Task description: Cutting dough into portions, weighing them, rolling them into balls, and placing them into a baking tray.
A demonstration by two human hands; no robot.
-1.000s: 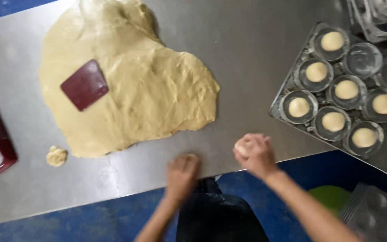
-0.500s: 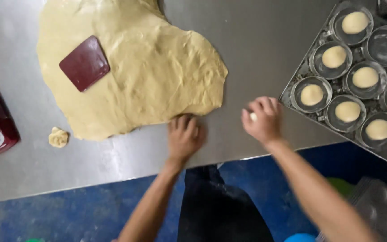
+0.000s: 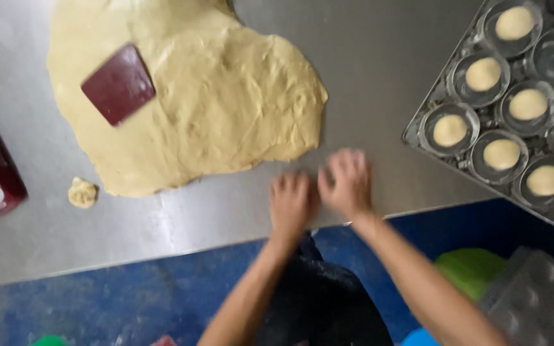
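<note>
Dough sheet [image 3: 187, 102] lies spread on the steel table [image 3: 386, 83], just beyond my hands. From the head view, my left hand [image 3: 292, 202] and right hand [image 3: 347, 184] press palm-down side by side on the table near its front edge, fingers pointing to the dough. What is under them, I cannot tell.

Large flattened pale-yellow dough sheet [image 3: 213, 109] on steel table, lower edge near hands
</note>
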